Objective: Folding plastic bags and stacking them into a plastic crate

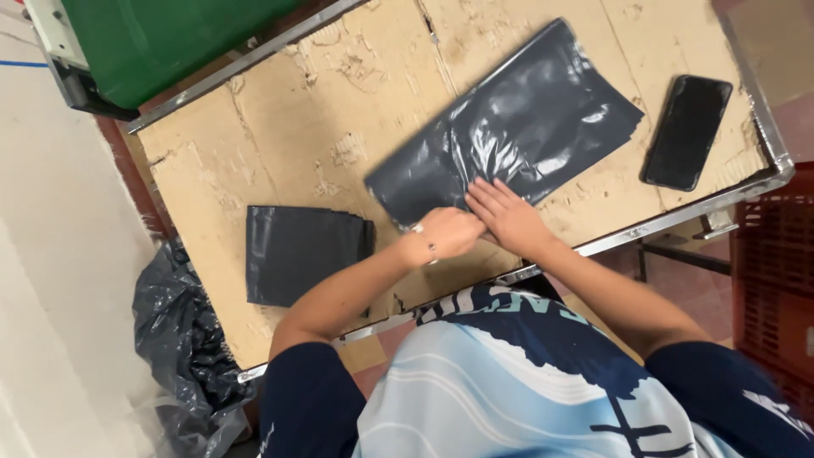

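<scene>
Presently, hands: left hand curled into a loose fist, right hand flat and open; both press the near edge of the dark grey glossy plastic bag.
Bag position: spread mid-table on the worn cardboard tabletop, not yet folded.
Done: folded stack of dark grey bags, left.
Aside: black phone.

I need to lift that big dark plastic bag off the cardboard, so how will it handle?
The dark plastic bag looks thin and wrinkled, so it will probably flop and sag. Its glossy sheen suggests it may slide on the cardboard-covered table. It lies flat, so it is likely light.
</scene>
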